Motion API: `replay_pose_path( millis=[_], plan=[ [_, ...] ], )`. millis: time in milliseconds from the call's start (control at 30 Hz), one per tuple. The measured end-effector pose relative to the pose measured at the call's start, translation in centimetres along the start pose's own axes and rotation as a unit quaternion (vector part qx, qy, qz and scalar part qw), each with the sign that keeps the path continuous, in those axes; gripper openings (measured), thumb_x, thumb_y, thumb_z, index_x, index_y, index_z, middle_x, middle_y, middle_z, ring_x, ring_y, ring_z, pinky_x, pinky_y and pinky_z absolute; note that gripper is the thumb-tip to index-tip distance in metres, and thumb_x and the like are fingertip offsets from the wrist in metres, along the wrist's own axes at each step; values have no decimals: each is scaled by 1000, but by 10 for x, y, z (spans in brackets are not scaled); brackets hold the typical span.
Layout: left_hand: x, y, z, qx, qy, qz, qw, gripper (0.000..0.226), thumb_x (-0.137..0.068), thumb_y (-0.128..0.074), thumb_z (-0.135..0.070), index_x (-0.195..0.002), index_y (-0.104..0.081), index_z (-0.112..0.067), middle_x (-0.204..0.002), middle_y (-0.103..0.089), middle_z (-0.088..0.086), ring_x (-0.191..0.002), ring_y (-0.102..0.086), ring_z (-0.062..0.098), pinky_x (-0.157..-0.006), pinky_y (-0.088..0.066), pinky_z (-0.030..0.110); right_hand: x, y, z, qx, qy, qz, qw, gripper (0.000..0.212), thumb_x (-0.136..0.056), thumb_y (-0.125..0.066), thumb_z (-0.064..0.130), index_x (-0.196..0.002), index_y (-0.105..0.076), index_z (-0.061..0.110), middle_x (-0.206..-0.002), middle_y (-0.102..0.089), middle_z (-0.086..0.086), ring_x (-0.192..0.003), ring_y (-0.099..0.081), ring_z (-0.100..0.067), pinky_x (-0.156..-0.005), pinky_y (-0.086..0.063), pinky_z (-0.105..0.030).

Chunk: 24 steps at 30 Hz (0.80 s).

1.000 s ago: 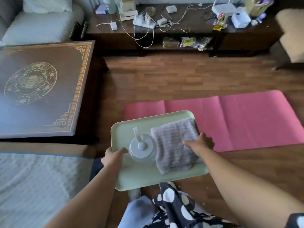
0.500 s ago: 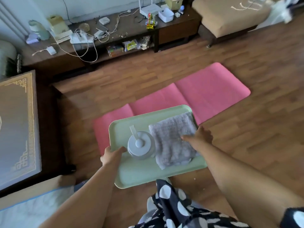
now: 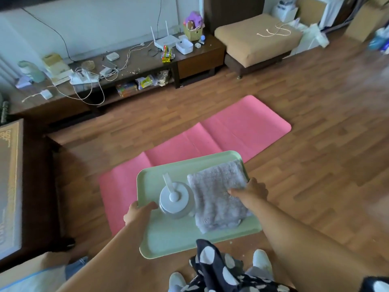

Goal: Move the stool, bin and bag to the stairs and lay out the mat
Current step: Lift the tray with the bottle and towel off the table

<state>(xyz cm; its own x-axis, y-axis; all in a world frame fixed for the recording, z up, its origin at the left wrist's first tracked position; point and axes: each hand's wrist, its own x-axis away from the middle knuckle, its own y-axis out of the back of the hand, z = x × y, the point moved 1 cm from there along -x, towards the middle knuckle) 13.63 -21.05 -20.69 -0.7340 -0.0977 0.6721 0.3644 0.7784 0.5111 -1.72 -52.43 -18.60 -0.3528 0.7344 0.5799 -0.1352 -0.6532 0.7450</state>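
Observation:
A pink mat [image 3: 231, 131] lies unrolled flat on the wooden floor in front of me. I carry a pale green tray [image 3: 179, 234] above its near end. My left hand [image 3: 137, 211] grips the tray's left rim and my right hand [image 3: 251, 191] grips its right rim, thumb pressing on a folded grey towel [image 3: 216, 197]. A white lidded container with a handle [image 3: 175, 199] stands on the tray beside the towel. A tan cushioned stool [image 3: 256, 39] stands at the back right. White bags [image 3: 313, 36] lean just right of it. No bin can be made out.
A long dark low cabinet [image 3: 130, 70] with router, cables and boxes runs along the back wall. A dark patterned table [image 3: 12, 186] fills the left edge. Cardboard boxes [image 3: 366, 20] stand at the far right. Bare wooden floor [image 3: 326, 165] lies right of the mat.
My view has swung to the right and lifted, bringing the stool, bags and boxes into sight. The patterned table slid towards the left edge. Both hands keep the same hold on the tray.

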Motion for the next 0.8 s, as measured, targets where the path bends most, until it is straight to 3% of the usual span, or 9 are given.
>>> replay_pose_path(
  millis=[400, 600, 800],
  plan=[
    [95, -165, -52, 72, 32, -29, 997, 54, -49, -68, -45, -96, -68, -16, -91, -70, 13, -75, -67, 32, -56, -47, 27, -105, 145, -77, 47, 61, 20, 997, 99, -69, -75, 64, -142, -34, 11, -135, -40, -15, -128, -39, -33, -93, -44, -42],
    [107, -200, -74, 77, 47, -28, 996, 57, -47, -67, -43, -96, -68, -15, -92, -71, 13, -72, -64, 30, -58, -46, 26, -136, 173, -91, 62, 65, 22, 996, 98, -68, -74, 66, -139, -36, 10, -134, -41, -17, -126, -40, -35, -93, -44, -44],
    [84, -224, -102, 70, 44, -11, 996, 57, -45, -70, -44, -96, -69, -19, -91, -72, 12, -77, -70, 32, -66, -58, 34, -167, 185, -94, 57, 48, 17, 997, 100, -64, -73, 70, -137, -37, 11, -130, -44, -16, -122, -45, -34, -90, -48, -43]
  ],
)
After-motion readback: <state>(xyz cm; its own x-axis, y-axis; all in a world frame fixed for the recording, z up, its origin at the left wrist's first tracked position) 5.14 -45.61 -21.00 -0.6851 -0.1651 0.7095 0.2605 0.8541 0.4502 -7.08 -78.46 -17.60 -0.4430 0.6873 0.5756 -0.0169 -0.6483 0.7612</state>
